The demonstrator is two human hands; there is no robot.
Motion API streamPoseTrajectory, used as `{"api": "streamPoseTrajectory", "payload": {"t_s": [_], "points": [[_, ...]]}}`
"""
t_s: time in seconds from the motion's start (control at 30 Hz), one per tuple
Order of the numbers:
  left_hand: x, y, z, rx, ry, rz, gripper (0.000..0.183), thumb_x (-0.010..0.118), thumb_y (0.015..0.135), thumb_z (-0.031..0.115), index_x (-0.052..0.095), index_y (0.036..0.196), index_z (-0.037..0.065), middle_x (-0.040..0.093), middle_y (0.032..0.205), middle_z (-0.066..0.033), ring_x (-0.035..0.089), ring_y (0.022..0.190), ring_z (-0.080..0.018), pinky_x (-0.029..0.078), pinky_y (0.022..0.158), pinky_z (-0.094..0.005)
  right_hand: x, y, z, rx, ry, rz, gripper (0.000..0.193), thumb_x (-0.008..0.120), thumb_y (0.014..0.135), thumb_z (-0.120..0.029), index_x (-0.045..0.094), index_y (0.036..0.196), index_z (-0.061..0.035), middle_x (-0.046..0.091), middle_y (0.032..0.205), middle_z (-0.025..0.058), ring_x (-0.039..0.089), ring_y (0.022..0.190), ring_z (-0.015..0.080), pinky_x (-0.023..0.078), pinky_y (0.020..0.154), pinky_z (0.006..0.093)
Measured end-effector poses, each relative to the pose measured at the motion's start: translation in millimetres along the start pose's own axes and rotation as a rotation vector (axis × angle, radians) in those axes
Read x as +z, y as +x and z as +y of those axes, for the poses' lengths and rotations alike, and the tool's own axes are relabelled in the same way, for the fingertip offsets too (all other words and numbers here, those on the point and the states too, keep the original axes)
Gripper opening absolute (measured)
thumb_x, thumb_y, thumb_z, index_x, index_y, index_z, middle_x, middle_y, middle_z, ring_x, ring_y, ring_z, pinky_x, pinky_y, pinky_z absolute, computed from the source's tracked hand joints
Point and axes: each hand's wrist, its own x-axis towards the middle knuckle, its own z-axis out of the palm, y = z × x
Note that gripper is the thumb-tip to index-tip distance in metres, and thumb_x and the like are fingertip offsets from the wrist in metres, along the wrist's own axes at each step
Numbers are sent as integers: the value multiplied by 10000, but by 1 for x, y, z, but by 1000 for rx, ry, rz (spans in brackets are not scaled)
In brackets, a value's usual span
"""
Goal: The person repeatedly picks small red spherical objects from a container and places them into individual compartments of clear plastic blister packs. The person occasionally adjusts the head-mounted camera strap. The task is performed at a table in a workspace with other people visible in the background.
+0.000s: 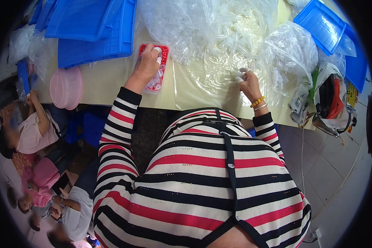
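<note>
Pale yellow table (101, 87) with a glossy clear sheet over part of it, near edge right in front of the wearer's striped top (194, 182). Right hand (250, 84), yellow bead bracelet (257, 102) at the wrist, hovers or rests over the sheet, cannot tell which; fingers curled, white covers on some fingertips, cannot tell if a piece is pinched. Left hand (146, 64) is over a clear box (168, 58) on the table; fingers bent down, also with white covers, cannot tell if they grip anything. Box has red pieces (164, 53) toward the far end, clear pieces (156, 84) toward the near end. Pink basin (66, 89) to its left at the table edge. Bag with a red and black thing (337, 95) at right. Farther: loose clear parts (186, 49), filled clear bag (291, 45), blue trays (95, 51) stacked left, blue tray (320, 27) far right. Other people (41, 124) off to the left, well apart.
</note>
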Motion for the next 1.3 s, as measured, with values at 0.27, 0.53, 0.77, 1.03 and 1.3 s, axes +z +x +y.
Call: {"api": "streamPoseTrajectory", "payload": {"t_s": [0.27, 0.53, 0.77, 1.03, 1.3], "points": [[1, -3, -4, -161, -161, 44, 164, 661, 753, -2, 632, 912, -31, 611, 870, -145, 626, 719, -256, 506, 668, -335, 4, -2, 4, -23, 54, -55, 354, 621, 846, -127, 537, 1135, 58, 596, 738, 75, 563, 583, 128, 465, 536, 260], [-6, -5, -1, -214, -120, 105, 139, 689, 752, 16, 639, 872, -32, 618, 852, -119, 623, 689, -191, 508, 644, -294, -11, -13, -29, 118, 625, -240, 312, 589, 790, -30, 553, 1074, 94, 593, 895, 84, 595, 755, 151, 515, 722, 261], [11, 3, 70, -157, -458, 157, 143, 697, 751, 9, 648, 885, 2, 592, 842, -81, 586, 665, -144, 489, 611, -263, -3, -8, -20, -406, -144, 60, 263, 650, 757, -71, 631, 1014, -16, 535, 875, 76, 575, 770, 229, 477, 692, 341], [110, -6, 117, 9, -426, 2, 146, 669, 750, 37, 653, 895, 19, 549, 824, -128, 565, 656, -261, 471, 614, -341, -3, -7, -44, -219, 49, 12, 221, 652, 829, -120, 616, 999, 16, 604, 725, 96, 582, 627, 159, 475, 599, 294], [121, -11, 121, -17, -365, -119, 169, 639, 753, 52, 643, 917, 12, 555, 914, -150, 586, 797, -336, 478, 716, -405, 27, -13, -31, -394, -107, 67, 208, 706, 792, -129, 651, 969, -36, 580, 768, 102, 578, 628, 247, 471, 584, 325]]}}
